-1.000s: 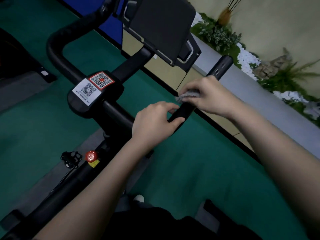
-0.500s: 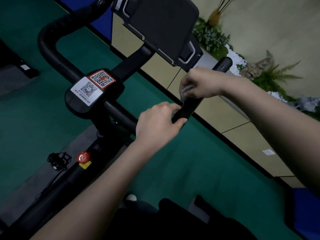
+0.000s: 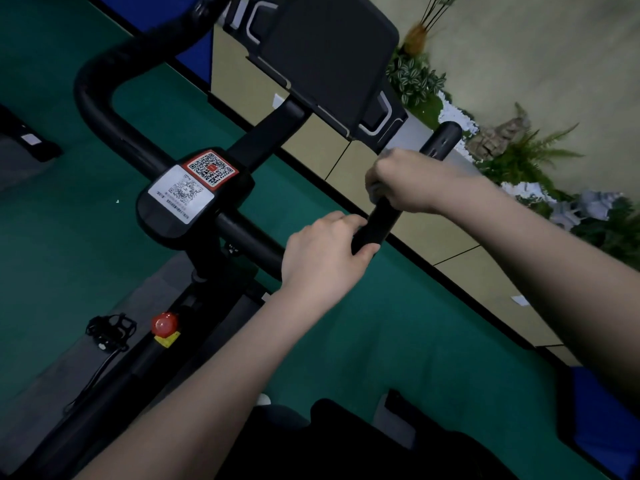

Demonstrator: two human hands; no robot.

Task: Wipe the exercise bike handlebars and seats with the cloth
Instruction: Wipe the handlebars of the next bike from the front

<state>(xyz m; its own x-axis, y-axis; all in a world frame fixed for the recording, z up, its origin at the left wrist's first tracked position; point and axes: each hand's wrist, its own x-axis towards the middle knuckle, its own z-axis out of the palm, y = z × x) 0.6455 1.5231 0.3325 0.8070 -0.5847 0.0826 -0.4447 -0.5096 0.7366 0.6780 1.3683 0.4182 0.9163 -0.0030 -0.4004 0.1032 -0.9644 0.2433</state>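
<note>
Above green floor (image 3: pixel 381 341), left hand (image 3: pixel 322 258) grips handlebar (image 3: pixel 377 225); right hand (image 3: pixel 405 181) clamps cloth (image 3: pixel 372 189).

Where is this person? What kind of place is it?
Probably a gym or fitness room. There is an exercise bike with a black handlebar and a red knob, standing on a green floor, with plants along the wall.

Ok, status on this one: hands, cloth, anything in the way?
Left hand grips handlebar. Right hand holds cloth against it, higher up. Nothing in the way.
</note>
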